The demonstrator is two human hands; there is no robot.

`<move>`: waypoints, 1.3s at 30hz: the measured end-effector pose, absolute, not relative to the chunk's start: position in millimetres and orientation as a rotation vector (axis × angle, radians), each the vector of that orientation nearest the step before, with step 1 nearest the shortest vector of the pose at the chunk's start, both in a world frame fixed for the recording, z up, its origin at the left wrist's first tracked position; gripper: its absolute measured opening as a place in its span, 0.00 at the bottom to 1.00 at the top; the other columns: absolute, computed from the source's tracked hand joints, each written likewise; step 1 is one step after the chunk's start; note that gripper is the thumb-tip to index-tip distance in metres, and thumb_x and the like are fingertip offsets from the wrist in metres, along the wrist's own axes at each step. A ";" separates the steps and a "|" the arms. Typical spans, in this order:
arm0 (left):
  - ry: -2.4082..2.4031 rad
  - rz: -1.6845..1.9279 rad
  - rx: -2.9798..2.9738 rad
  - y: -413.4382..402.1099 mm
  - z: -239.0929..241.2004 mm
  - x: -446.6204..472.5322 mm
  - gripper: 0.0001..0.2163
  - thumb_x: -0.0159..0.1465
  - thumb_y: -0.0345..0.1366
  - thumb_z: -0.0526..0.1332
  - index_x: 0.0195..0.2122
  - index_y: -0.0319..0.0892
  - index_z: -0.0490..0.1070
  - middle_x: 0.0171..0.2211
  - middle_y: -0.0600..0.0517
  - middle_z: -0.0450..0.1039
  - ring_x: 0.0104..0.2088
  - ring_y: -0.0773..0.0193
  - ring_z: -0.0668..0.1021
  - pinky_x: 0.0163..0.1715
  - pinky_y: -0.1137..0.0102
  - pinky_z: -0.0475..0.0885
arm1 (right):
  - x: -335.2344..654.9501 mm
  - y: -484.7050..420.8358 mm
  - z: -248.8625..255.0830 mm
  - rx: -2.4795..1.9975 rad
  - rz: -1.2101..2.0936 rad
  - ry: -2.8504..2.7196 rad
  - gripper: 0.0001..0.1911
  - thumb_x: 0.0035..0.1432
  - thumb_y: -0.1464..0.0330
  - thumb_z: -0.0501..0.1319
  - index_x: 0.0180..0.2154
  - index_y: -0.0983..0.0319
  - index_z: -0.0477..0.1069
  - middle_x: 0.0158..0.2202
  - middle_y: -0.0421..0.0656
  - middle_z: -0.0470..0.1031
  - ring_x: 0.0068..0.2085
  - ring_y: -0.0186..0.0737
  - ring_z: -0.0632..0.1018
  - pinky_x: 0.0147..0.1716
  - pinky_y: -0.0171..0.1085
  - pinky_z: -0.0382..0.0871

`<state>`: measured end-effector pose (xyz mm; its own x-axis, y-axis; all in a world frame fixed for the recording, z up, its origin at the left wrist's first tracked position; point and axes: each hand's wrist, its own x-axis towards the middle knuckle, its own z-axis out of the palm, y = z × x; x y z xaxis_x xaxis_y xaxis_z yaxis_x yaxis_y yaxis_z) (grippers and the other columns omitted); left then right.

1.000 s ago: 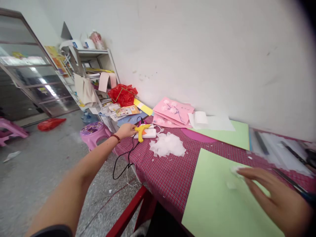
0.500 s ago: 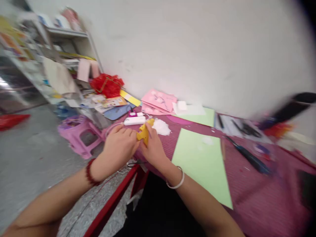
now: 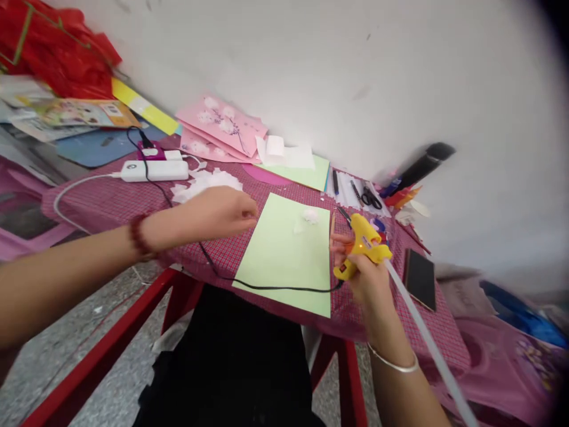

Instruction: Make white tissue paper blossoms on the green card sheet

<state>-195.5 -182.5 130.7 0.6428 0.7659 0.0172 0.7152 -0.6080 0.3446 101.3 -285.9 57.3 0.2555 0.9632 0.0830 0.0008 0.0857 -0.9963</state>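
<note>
My right hand (image 3: 371,279) is wrapped round the handle of a yellow hot glue gun (image 3: 365,234), over the right part of the table. A long whitish glue stick (image 3: 429,338) sticks out of its back, and a black cord (image 3: 275,289) runs from its handle. My left hand (image 3: 213,210) is curled closed at the left side of a light green paper sheet (image 3: 280,255); whatever its fingers hold, if anything, is hidden. A small white crumpled piece (image 3: 310,216) lies on the sheet. Behind the left hand is a pile of white paper scraps (image 3: 208,179).
A white power strip (image 3: 155,171) with a magenta plug stands at the left. Pink cards with blossoms (image 3: 226,127) lean by the wall. Scissors (image 3: 371,198) and pens lie at the back right, near a black notebook (image 3: 420,279). The cord crosses the green sheet.
The view has swung right. Both hands were together at the glue gun by the power strip; now my right hand has carried it rightward past the green sheet, and my left has let go.
</note>
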 end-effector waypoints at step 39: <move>0.437 0.350 2.275 -20.7 4.8 -3.3 0.07 0.51 0.37 0.66 0.30 0.41 0.76 0.25 0.56 0.72 0.26 0.71 0.72 0.24 0.75 0.59 | 142.9 -222.5 30.4 -1.944 0.421 -2.099 0.10 0.60 0.61 0.58 0.31 0.60 0.64 0.30 0.42 0.69 0.30 0.39 0.74 0.29 0.37 0.65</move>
<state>-3.3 -20.7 4.8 0.9031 0.4145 0.1123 0.2007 -0.6385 0.7430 142.9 -222.5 30.4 -0.0794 0.9968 -0.0132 0.9247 0.0687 -0.3744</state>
